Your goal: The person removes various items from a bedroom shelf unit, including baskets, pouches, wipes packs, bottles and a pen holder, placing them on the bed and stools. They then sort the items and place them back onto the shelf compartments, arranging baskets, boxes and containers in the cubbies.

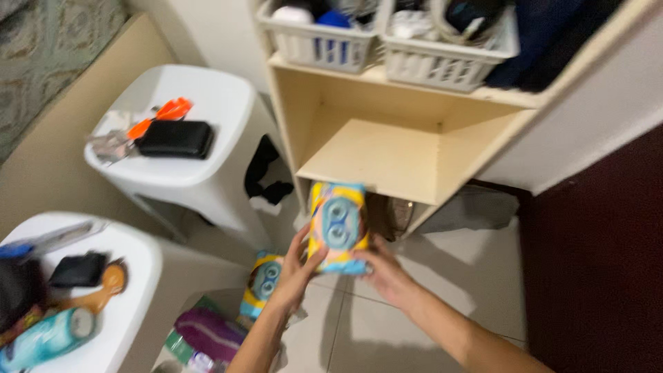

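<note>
Both of my hands hold a yellow and blue soft pack [338, 226] with a round cartoon-eye print, up in front of a cream shelf unit. My left hand [295, 271] grips its lower left side, and my right hand [387, 273] grips its lower right corner. The pack sits just below the front edge of the bare middle shelf [376, 157]. A second pack of the same kind [262, 282] lies on the floor below my left wrist.
Two white plastic baskets [324, 43] [442, 62] of clothes stand on the upper shelf. A white stool [200, 176] at left carries a black pouch [175, 139] and orange-handled scissors [160, 116]. Another white stool [131, 290] at lower left holds a brush and bottles. Purple packets [207, 333] lie on the tiled floor.
</note>
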Demonstrator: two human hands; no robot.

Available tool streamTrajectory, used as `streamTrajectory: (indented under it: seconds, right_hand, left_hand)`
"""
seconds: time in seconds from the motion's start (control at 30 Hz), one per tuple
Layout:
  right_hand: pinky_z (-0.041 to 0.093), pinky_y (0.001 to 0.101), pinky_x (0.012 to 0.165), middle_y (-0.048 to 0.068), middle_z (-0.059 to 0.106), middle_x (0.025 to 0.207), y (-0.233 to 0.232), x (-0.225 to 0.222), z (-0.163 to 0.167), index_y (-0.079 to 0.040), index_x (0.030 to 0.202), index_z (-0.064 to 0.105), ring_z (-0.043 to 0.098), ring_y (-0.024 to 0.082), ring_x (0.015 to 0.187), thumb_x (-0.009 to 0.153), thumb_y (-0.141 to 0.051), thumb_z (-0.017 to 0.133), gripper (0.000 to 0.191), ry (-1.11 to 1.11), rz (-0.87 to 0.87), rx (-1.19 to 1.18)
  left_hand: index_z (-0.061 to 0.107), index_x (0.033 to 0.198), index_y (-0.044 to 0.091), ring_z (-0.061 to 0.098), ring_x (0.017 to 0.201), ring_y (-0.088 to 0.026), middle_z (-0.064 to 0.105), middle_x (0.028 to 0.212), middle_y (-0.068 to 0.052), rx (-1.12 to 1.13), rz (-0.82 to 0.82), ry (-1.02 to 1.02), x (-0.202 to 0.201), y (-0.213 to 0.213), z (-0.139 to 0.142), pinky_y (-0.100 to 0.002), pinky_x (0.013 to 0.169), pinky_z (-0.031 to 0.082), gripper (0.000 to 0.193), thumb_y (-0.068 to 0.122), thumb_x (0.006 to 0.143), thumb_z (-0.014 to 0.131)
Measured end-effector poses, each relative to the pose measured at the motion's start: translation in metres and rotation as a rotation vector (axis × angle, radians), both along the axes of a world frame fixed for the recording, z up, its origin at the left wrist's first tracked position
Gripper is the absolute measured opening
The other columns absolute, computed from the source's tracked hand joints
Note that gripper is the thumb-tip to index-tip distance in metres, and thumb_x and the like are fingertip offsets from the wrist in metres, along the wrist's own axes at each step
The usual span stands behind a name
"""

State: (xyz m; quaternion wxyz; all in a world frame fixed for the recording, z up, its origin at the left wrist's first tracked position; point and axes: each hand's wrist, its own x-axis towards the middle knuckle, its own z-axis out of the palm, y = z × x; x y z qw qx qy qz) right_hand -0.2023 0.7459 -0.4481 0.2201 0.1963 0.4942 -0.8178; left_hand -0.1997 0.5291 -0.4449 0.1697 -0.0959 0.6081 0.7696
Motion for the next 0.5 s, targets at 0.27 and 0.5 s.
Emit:
streamTrajectory:
  seconds: [0.27, 0.5]
  right_hand:
    - [0.048, 0.0331, 0.086, 0.002, 0.064, 0.112, 0.092, -0.076, -0.001, -0.012, 0.117, 0.065, 0.059, 0.015, 0.107, 0.088, -0.017, 0.078, 0.032, 0.027, -0.563, -0.2]
    - [0.05, 0.0339, 0.107, 0.004, 0.067, 0.113, 0.096, -0.098, -0.03, -0.003, 0.114, 0.064, 0.063, 0.017, 0.111, 0.091, -0.006, 0.069, 0.023, 0.14, -0.764, -0.334]
  left_hand:
    - [0.051, 0.14, 0.01, 0.065, 0.105, -0.022, 0.065, 0.119, -0.015, 0.082, -0.019, 0.136, -0.125, 0.146, 0.013, -0.035, 0.082, 0.056, 0.054, 0.022, 0.092, 0.072]
    - [0.055, 0.131, 0.002, 0.065, 0.108, -0.023, 0.068, 0.122, -0.015, -0.087, 0.111, 0.388, -0.162, 0.211, -0.004, -0.035, 0.092, 0.053, 0.04, 0.013, 0.095, 0.068]
